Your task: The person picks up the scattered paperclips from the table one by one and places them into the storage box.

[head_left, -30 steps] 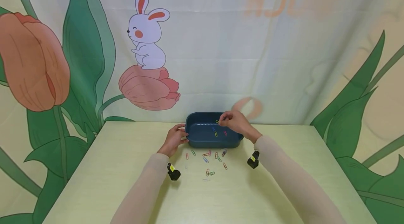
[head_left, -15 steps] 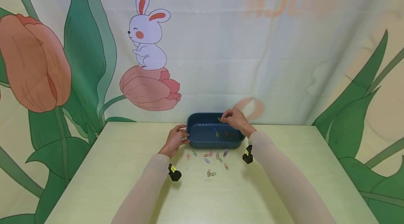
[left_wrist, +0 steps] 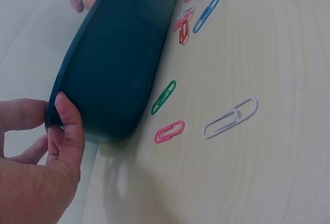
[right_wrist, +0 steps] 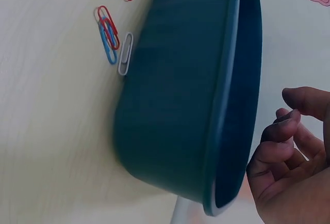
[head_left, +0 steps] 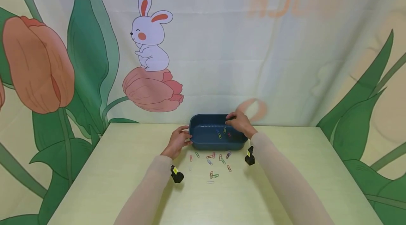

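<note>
A dark blue rectangular box (head_left: 219,146) stands at the back of the table. My left hand (head_left: 176,142) grips its left end; in the left wrist view the thumb (left_wrist: 69,115) lies on the outside of the wall, fingers at the rim. Over the right part of the box is my right hand (head_left: 239,123), its fingers loosely bent and the fingertips apart, with nothing between them in the right wrist view. Inside the box lie two yellow paper clips (head_left: 225,130), a blue paper clip (head_left: 217,131) and a red paper clip (head_left: 229,134).
Several coloured paper clips lie on the table before the box, among them a green paper clip (left_wrist: 163,97), a pink paper clip (left_wrist: 169,132) and a white paper clip (left_wrist: 230,118). A printed curtain (head_left: 203,48) hangs behind the table (head_left: 127,168).
The yellow paper clip that my right hand pinched has dropped into the box, and the fingers have parted. My left hand has stayed at the box's left end.
</note>
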A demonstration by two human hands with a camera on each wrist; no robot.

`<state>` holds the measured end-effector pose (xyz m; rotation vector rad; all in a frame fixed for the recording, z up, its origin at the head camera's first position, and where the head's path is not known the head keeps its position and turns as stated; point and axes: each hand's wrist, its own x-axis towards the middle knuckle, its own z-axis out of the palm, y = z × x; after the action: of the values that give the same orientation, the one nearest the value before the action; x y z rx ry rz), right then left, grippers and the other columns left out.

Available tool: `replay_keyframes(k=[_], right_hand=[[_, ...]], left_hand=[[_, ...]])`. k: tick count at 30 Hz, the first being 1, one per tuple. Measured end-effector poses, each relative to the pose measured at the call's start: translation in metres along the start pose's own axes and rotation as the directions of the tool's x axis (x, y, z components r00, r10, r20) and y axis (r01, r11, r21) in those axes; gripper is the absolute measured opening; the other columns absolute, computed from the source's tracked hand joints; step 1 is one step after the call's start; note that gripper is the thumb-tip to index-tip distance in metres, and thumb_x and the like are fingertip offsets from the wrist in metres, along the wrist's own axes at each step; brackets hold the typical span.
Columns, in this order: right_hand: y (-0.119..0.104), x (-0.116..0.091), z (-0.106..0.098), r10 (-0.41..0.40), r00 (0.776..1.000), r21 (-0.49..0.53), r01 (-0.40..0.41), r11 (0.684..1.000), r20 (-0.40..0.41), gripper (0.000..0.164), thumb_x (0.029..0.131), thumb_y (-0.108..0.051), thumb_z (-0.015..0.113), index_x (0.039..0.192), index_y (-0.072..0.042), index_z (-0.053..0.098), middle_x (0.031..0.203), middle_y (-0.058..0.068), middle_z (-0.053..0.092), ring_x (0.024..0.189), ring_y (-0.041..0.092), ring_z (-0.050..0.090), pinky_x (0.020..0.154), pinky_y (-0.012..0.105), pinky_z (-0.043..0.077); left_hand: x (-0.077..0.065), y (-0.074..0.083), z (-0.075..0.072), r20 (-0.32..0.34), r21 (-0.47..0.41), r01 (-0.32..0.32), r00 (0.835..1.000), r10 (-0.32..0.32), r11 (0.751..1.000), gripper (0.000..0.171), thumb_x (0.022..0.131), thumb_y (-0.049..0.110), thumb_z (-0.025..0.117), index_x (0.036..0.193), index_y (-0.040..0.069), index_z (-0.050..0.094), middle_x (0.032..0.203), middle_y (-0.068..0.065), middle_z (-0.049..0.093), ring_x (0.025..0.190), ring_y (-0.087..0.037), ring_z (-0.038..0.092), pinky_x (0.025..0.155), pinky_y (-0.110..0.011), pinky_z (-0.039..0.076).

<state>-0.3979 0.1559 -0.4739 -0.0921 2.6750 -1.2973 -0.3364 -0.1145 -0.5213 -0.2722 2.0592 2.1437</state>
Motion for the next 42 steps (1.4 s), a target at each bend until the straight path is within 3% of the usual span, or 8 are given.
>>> replay_keyframes(k=[9,16,25,35,42], right_hand=[[-0.002,-0.011,-0.005,-0.024,1.0,-0.013,0.024,1.0,0.018,0.037,0.092,-0.023,0.065,0.127,-0.011,0.064,0.11,0.011,0.067,0.102,0.036,0.063,0.077,0.039,0.05],[-0.002,-0.023,-0.009,-0.033,0.999,-0.037,0.034,0.999,0.015,0.038,0.093,-0.028,0.065,0.129,-0.014,0.063,0.106,0.01,0.067,0.087,0.022,0.062,0.076,0.036,0.049],[0.007,-0.041,-0.016,-0.105,0.994,-0.052,0.106,0.993,0.015,0.036,0.092,-0.025,0.067,0.124,-0.01,0.065,0.068,0.002,0.056,0.059,0.018,0.047,0.057,0.031,0.04],[0.022,-0.069,-0.022,-0.144,0.989,-0.033,0.145,0.989,0.032,0.026,0.091,-0.024,0.069,0.116,-0.016,0.068,0.071,0.004,0.057,0.058,0.018,0.045,0.056,0.031,0.04],[0.022,-0.092,-0.017,-0.164,0.985,-0.052,0.167,0.985,0.056,0.027,0.09,-0.024,0.07,0.115,-0.016,0.069,0.08,0.018,0.063,0.057,0.018,0.046,0.057,0.031,0.039]], left_hand=[[0.0,0.0,-0.002,-0.001,-0.003,0.013,1.0,-0.013,1.0,0.051,0.094,0.0,0.052,0.144,0.006,0.044,0.132,-0.022,0.046,0.089,-0.021,0.057,0.079,-0.031,0.058],[-0.002,0.0,-0.002,-0.001,-0.004,0.019,1.0,-0.019,1.0,0.052,0.094,0.0,0.053,0.144,0.006,0.044,0.132,-0.022,0.048,0.09,-0.021,0.058,0.079,-0.029,0.057],[-0.003,0.0,0.0,-0.001,-0.007,0.022,1.0,-0.022,1.0,0.052,0.094,0.0,0.053,0.145,0.006,0.044,0.13,-0.021,0.048,0.089,-0.02,0.058,0.072,-0.023,0.056],[-0.001,0.0,0.0,0.008,-0.002,0.013,1.0,-0.013,1.0,0.054,0.094,0.0,0.052,0.146,0.005,0.041,0.131,-0.023,0.046,0.092,-0.022,0.058,0.071,-0.023,0.056],[0.0,0.002,0.001,0.014,-0.002,0.011,1.0,-0.011,1.0,0.054,0.094,-0.001,0.052,0.146,0.004,0.042,0.131,-0.022,0.046,0.093,-0.024,0.058,0.078,-0.029,0.057]])
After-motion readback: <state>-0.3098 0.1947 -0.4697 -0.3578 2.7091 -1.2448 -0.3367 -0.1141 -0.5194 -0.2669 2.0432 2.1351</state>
